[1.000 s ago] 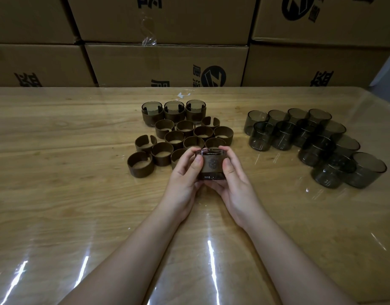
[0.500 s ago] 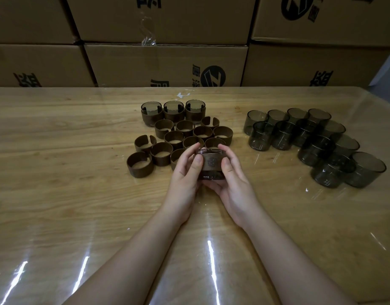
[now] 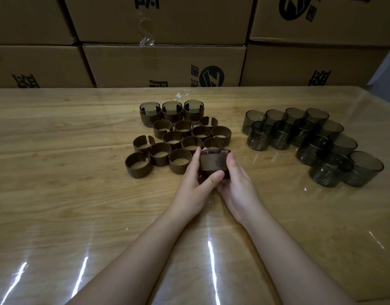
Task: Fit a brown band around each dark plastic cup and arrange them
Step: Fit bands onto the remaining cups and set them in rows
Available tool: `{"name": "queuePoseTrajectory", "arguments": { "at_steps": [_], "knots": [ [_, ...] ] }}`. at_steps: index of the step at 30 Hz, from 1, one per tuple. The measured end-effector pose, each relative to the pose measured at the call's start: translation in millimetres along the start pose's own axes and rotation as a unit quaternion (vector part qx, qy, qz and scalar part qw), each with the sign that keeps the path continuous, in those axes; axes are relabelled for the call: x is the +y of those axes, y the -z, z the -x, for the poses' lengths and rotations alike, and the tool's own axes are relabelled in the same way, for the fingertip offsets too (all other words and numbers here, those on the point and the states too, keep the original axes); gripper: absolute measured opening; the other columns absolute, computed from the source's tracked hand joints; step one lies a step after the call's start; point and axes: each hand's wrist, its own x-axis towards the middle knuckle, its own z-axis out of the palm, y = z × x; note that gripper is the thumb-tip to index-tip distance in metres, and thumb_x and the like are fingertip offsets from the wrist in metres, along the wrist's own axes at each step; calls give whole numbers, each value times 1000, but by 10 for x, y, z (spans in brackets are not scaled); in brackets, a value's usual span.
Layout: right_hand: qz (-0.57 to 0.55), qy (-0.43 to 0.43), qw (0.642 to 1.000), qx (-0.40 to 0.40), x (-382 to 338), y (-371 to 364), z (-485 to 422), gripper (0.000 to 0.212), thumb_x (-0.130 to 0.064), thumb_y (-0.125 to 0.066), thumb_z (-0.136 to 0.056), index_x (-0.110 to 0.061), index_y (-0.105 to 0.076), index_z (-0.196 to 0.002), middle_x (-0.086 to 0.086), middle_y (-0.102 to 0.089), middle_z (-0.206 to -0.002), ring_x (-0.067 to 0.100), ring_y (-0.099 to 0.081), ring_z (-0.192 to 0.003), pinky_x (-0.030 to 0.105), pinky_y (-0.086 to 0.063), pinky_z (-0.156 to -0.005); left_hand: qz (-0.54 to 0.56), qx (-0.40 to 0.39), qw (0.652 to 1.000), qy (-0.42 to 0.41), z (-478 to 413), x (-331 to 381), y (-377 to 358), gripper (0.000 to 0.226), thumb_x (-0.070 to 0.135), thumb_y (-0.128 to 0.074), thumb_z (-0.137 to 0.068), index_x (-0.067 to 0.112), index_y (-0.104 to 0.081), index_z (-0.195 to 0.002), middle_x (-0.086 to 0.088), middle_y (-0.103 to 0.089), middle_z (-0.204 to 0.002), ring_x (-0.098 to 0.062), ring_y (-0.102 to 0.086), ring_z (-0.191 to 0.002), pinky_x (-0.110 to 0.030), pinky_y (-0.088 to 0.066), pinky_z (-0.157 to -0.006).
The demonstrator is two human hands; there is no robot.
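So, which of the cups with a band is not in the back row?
The banded cup gripped by the left hand and right hand; the other three banded cups stand in a row behind the loose bands.

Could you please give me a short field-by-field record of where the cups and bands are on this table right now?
in hands: held cup with a brown band around it, gripped by left hand and right hand
done: three finished cups in a row at the back
bands: loose bands clustered mid-table, in front of that row
unbanded: plain cups grouped on the right
behind: cardboard boxes
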Motion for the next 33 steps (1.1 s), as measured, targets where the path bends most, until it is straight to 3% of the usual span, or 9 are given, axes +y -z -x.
{"name": "queuePoseTrajectory", "arguments": {
  "at_steps": [3, 10, 16, 21, 27, 33],
  "knots": [
    [11, 8, 1000, -1, -1, -3, -2, 62, -48, -49, -84, -14, -50, -136, 11, -61, -128, 21, -63, -115, 35, -53, -93, -21, -5, 1000, 2, 14, 8, 9, 94, 48, -64, -79, 20, -14, -155, 1, -37, -151, -11, -36, -139, -40, -29, -117],
    [15, 18, 1000, 0, 15, 10, -25, 44, -35, -40, -100, -12, -49, -137, 11, -62, -127, 18, -66, -110, 25, -55, -79, -35, -3, 999, 11, -4, -5, 9, 77, 28, -60, -90, 19, -18, -154, -3, -39, -150, -14, -37, -139, -41, -30, -117],
    [26, 19, 999, 8, 21, 1, -7, 49, -41, -42, -96, -15, -49, -137, 10, -62, -127, 17, -65, -110, 25, -54, -81, -24, -4, 1000, 14, 4, 6, 8, 92, 45, -59, -77, 20, -16, -154, -2, -35, -153, -15, -34, -141, -42, -28, -117],
    [24, 18, 1000, 7, 8, -12, -1, 49, -41, -41, -97, -15, -49, -138, 9, -61, -128, 18, -63, -114, 31, -53, -90, 2, -5, 1000, 6, 8, 12, 5, 93, 43, -61, -76, 21, -16, -154, 0, -35, -153, -11, -35, -140, -38, -29, -118],
    [-60, -5, 998, -16, -56, -31, 13, 42, -27, -31, -104, -13, -45, -141, 16, -59, -131, 27, -58, -122, 41, -48, -103, 33, 60, 997, -20, -8, 11, 6, 74, 30, -70, -78, 42, -30, -138, 12, -39, -131, -5, -48, -124, -17, -42, -101],
    [-46, 12, 999, -19, -78, -26, 13, 38, -17, -45, -100, -18, -47, -138, 11, -63, -128, 20, -63, -116, 35, -51, -97, 113, 100, 988, -23, -19, -26, 61, 60, 41, -75, -70, 41, -51, -125, 6, -55, -133, -8, -59, -116, -28, -51, -94]
  ]
}}
